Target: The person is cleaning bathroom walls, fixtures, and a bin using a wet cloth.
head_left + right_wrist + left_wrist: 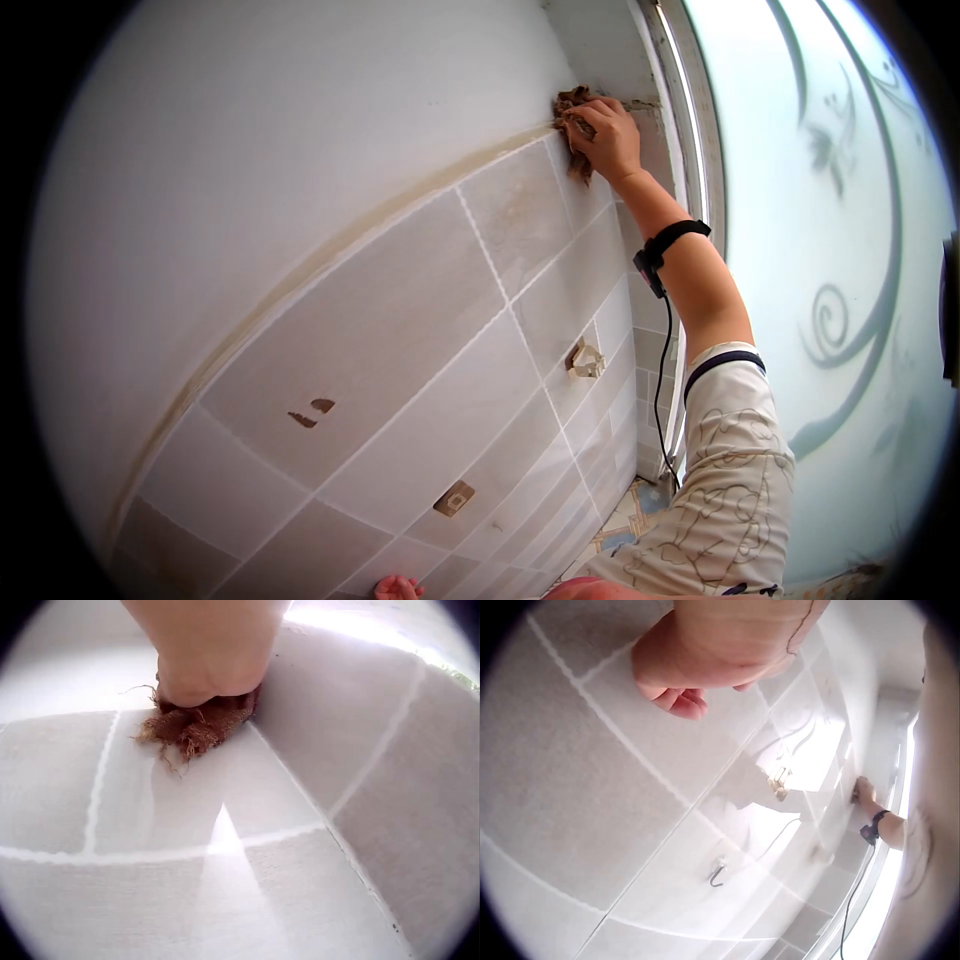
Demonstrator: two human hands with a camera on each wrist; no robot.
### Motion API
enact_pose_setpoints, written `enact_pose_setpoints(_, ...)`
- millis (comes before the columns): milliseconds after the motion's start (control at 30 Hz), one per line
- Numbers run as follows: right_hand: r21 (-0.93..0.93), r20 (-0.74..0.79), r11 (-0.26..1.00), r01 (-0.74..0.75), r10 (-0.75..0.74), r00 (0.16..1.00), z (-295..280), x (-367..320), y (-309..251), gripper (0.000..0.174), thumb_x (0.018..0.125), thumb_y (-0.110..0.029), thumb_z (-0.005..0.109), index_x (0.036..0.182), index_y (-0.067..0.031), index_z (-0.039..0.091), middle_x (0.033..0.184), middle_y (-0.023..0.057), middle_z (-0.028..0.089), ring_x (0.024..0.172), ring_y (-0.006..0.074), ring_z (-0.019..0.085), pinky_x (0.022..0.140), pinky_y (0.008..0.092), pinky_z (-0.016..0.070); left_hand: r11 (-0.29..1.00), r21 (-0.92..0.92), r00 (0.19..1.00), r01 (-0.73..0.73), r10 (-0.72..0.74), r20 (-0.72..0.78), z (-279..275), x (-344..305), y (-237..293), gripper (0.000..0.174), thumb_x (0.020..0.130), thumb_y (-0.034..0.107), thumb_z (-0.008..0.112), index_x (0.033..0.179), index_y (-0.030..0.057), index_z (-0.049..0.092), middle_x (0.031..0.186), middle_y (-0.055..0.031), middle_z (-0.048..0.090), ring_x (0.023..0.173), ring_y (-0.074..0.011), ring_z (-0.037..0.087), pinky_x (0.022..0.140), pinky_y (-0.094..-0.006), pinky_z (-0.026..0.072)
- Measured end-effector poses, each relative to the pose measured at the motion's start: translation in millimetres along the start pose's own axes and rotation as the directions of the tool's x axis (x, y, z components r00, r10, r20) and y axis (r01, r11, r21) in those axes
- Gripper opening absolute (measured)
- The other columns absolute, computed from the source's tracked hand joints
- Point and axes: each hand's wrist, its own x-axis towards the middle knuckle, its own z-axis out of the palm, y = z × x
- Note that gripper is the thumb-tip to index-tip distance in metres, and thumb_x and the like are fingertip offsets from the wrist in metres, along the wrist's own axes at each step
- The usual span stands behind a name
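Observation:
My right hand point(608, 138) reaches up to the corner by the window and grips a brown, frayed rag point(572, 112). The rag is pressed where the top row of tiles meets the white wall. In the right wrist view, the crumpled rag point(196, 729) sticks out below the hand point(214, 664), with loose threads hanging over the tile. Low in the head view, my left hand point(398, 588) is beside the tiled wall point(400, 320). Its fingers point(686, 703) are loosely curled in the left wrist view, with nothing visible in them.
An uncovered wall socket point(585, 360) juts from the tiles, with a small switch plate point(455, 498) lower down. Two brown chips point(312, 412) mark one tile. A frosted window point(820, 250) with a scroll pattern stands at the right. A black cable point(658, 400) hangs from the right wrist strap.

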Motion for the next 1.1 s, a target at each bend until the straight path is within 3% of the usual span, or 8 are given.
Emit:
enact_pose_setpoints(433,-0.356,-0.035,0.917,-0.179,0.178,0.983,5.9,-11.1,-26.6,0.017,0.071,-0.030,0.061,0.075,-0.0132,0.061,0.078,0.0002,0.061,0.086,0.0192,0.054,0.069,0.0361,0.0401,0.996,-0.076,0.986,0.046,-0.033,0.161,-9.3,5.4,10.6,0.032,0.079,0.005,0.061,0.105,0.0100,0.044,0.072,-0.0100,0.060,0.058,-0.0164,0.055,0.050,-0.0279,0.0471)
enact_pose_setpoints(500,-0.383,0.052,0.867,-0.320,0.366,0.929,-2.2,-32.9,-24.7,0.019,0.072,-0.032,0.059,0.073,-0.0129,0.061,0.078,0.0006,0.061,0.085,0.0193,0.054,0.067,0.0359,0.0399,0.807,-0.117,0.796,0.579,-0.528,0.297,-26.2,19.2,-5.2,0.035,0.079,0.004,0.061,0.108,0.0108,0.043,0.075,-0.0077,0.057,0.064,-0.0149,0.053,0.055,-0.0253,0.0458)
enact_pose_setpoints(567,-0.348,0.088,0.881,-0.321,0.371,0.924,-14.2,-42.7,-20.1,0.022,0.072,-0.034,0.059,0.074,-0.0117,0.062,0.076,0.0030,0.062,0.084,0.0210,0.055,0.067,0.0372,0.0412,0.902,-0.116,0.896,0.415,-0.384,0.221,-8.8,-1.1,9.4,0.037,0.079,0.005,0.060,0.110,0.0116,0.042,0.078,-0.0074,0.056,0.068,-0.0149,0.052,0.059,-0.0255,0.0454)
enact_pose_setpoints(700,-0.404,0.470,0.766,-0.500,0.643,0.605,-56.5,-46.3,-28.2,0.025,0.076,-0.033,0.055,0.075,-0.0090,0.064,0.071,0.0090,0.063,0.073,0.0237,0.060,0.063,0.0379,0.0471,0.990,-0.022,0.937,0.138,-0.124,0.326,-10.8,-3.8,23.3,0.041,0.084,0.015,0.057,0.118,0.0129,0.034,0.089,-0.0086,0.055,0.073,-0.0184,0.052,0.065,-0.0348,0.0464)
enact_pose_setpoints(833,0.095,0.559,0.275,-0.957,0.780,0.280,-85.9,-87.6,-43.4,0.028,0.081,-0.030,0.054,0.087,-0.0038,0.063,0.076,0.0088,0.062,0.076,0.0186,0.061,0.062,0.0330,0.0491,0.959,-0.051,0.901,0.279,-0.242,0.360,-18.8,9.2,12.9,0.038,0.083,0.009,0.053,0.119,0.0091,0.038,0.111,-0.0056,0.051,0.085,-0.0124,0.052,0.065,-0.0238,0.0449)
enact_pose_setpoints(900,0.588,0.694,-0.353,-0.728,0.683,0.229,-116.6,-109.9,-76.9,0.030,0.084,-0.028,0.049,0.098,-0.0039,0.060,0.086,0.0099,0.063,0.080,0.0180,0.061,0.065,0.0301,0.0497,0.945,-0.085,0.873,0.315,-0.254,0.417,-12.1,-1.2,48.2,0.041,0.083,0.009,0.054,0.120,0.0058,0.036,0.115,-0.0096,0.047,0.093,-0.0154,0.048,0.075,-0.0276,0.0420)
enact_pose_setpoints(967,0.652,0.753,-0.567,-0.503,0.562,0.343,-148.2,-133.1,-113.7,0.034,0.087,-0.030,0.047,0.106,-0.0025,0.053,0.098,0.0102,0.060,0.085,0.0204,0.060,0.070,0.0322,0.0515,0.951,-0.091,0.854,0.295,-0.220,0.471,-15.5,0.0,47.9,0.041,0.083,0.009,0.053,0.120,0.0065,0.036,0.117,-0.0091,0.046,0.095,-0.0151,0.045,0.076,-0.0281,0.0412)
enact_pose_setpoints(1100,0.513,0.858,-0.819,-0.257,0.502,0.110,-223.7,-157.8,-200.3,0.030,0.087,-0.030,0.049,0.108,-0.0094,0.053,0.107,0.0116,0.055,0.098,0.0252,0.056,0.075,0.0388,0.0535,0.954,-0.129,0.830,0.270,-0.163,0.533,-18.7,-5.5,58.8,0.040,0.083,0.009,0.053,0.119,0.0067,0.036,0.121,-0.0074,0.042,0.098,-0.0155,0.041,0.078,-0.0291,0.0405)
